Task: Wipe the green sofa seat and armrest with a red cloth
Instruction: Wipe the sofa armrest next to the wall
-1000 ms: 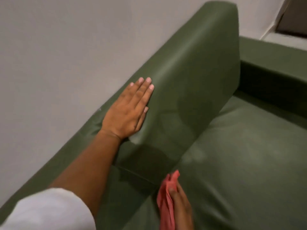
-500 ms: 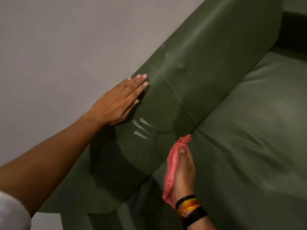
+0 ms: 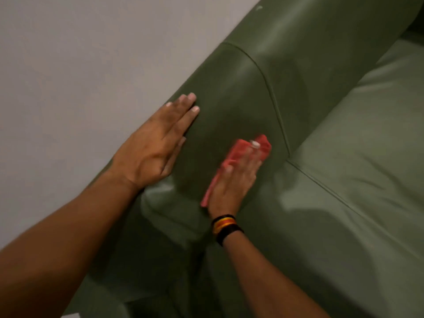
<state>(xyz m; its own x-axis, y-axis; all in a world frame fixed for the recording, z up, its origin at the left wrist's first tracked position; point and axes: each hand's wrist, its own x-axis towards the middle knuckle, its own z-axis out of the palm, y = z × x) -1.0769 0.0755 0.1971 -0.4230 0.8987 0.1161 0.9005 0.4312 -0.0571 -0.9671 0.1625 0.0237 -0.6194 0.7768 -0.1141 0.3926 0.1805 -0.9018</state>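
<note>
Right hand (image 3: pixel 231 180) presses red cloth (image 3: pixel 238 154) (blurred) on sofa back (image 3: pixel 229 88) — left hand (image 3: pixel 156 145) flat.

One head-worn view looks forward and steeply down from close above the green sofa (image 3: pixel 321 203), tilted so the backrest runs diagonally from lower left to upper right. The grey wall (image 3: pixel 80 76) fills the far left; both forearms enter from the near edge.
</note>
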